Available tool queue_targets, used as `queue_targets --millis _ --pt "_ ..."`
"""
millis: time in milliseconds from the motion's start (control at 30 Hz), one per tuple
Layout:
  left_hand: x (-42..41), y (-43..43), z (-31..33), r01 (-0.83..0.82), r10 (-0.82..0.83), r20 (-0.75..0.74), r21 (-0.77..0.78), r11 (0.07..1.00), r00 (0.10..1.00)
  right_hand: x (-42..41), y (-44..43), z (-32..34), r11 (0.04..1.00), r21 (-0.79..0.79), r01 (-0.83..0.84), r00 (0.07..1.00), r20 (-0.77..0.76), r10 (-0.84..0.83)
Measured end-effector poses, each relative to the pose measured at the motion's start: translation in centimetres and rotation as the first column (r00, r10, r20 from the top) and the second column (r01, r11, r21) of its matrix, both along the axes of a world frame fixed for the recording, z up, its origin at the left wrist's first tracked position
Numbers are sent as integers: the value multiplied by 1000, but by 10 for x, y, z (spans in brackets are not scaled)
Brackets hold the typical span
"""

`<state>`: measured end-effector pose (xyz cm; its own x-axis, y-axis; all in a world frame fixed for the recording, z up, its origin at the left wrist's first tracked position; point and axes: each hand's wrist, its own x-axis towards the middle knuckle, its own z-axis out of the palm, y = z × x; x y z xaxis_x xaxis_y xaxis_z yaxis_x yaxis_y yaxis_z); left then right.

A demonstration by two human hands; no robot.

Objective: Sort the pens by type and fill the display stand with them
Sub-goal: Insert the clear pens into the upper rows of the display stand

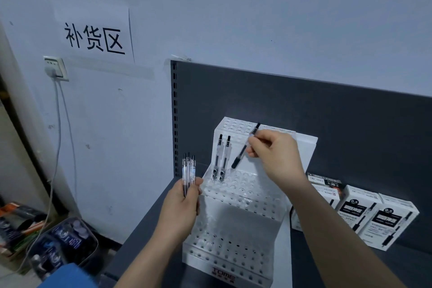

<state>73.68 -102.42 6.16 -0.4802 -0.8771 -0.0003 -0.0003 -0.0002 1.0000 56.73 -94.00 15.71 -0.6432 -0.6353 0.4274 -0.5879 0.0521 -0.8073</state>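
A white tiered display stand (236,224) with rows of holes sits on a dark grey shelf. Two clear pens with black caps (222,159) stand upright in holes at the left end of its middle tier. My right hand (273,154) pinches a clear pen with a black grip (243,149), tilted, its tip hovering just above the middle tier beside the two standing pens. My left hand (184,206) grips a small bundle of clear pens (189,170) upright, left of the stand.
Several white pen boxes (374,215) lie on the shelf (350,135) right of the stand. A wall sign, socket and cable (56,105) are at the left. Bins of goods (60,243) sit on the floor below.
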Motion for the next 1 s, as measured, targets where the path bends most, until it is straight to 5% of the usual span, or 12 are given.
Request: queue_targets --millis 233,500,767,1000 --pt "6 3 11 37 -33 -129 26 999 991 0 -25 -14 951 296 92 965 -262 -11" --pt "6 4 14 94 -82 -151 76 993 985 3 -24 -18 924 365 118 978 -203 -44" --pt "-5 16 19 221 -215 -153 21 975 964 36 0 -21 941 202 -273 947 231 225" --pt "-3 4 11 93 -94 -127 -20 995 987 7 25 3 997 -50 -51 909 412 67"
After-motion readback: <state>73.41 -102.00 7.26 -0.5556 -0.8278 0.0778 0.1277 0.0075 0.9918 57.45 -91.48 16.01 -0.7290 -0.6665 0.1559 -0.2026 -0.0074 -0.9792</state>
